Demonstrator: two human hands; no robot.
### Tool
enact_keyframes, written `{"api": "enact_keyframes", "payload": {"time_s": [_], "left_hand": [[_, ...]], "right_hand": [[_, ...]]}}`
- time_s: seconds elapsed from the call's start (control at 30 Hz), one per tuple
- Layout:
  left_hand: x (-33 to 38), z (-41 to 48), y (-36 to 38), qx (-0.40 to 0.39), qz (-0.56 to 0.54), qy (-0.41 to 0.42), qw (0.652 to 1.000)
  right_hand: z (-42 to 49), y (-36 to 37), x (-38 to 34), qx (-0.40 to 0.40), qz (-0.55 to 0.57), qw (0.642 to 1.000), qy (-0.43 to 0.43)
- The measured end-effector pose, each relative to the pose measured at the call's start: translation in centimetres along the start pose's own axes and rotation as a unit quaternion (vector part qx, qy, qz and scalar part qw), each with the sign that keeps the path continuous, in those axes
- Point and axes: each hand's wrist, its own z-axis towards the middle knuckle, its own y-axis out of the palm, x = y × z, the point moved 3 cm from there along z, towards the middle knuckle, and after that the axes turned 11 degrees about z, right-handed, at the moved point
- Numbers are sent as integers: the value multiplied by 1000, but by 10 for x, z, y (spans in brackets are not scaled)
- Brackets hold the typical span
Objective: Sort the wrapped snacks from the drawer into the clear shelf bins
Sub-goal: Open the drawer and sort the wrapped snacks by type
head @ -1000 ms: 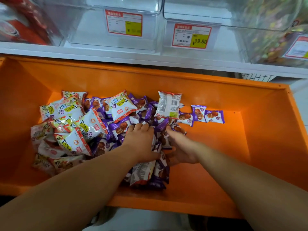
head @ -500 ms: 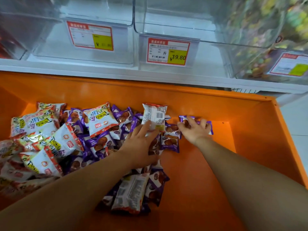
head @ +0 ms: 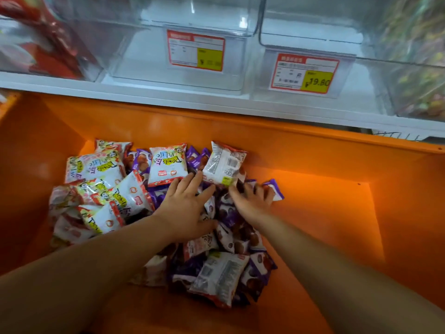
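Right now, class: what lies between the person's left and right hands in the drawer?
Head view: small purple snack packets fill the gap between the left hand and the right hand; no bare drawer floor shows there.

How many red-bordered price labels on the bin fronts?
2. One red-bordered paper price label on the centre clear plastic bin, another on the clear bin right of it. Blurred right edge may hide more.

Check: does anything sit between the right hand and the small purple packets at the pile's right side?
Nothing visible does: the right hand lies directly on the small purple wrapped packets, on the floor of the orange drawer.
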Motion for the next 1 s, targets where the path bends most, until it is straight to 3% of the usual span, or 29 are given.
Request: {"api": "enact_keyframes", "payload": {"time_s": [0.27,0.33,0.43,0.5,0.57,0.67,0.73,0.83,1.0], "left_hand": [[-42,-23,2,14,-30,-80,996],[-40,-23,2,45,-32,-71,996],[-24,-20,0,78,-42,-20,996],[-10,-15,0,78,-45,14,996],[3,-13,-2,68,-49,38,996],[21,-16,3,22,-56,72,996],[30,-21,10,-38,-34,116,992],[34,-28,21,-122,14,161,979],[11,-28,25,-96,36,133,986]], "right_hand": [[-30,23,-58,-111,207,970,-68],[-35,4,-56,-86,224,966,-97],[-42,-29,-41,32,201,972,-117],[-49,-41,-23,72,105,989,-77],[-59,-39,5,11,36,999,31],[-89,-26,45,-120,114,962,217],[-102,-12,55,-166,183,930,274],[-97,17,52,-157,287,900,289],[-47,67,46,-124,370,890,237]]}}
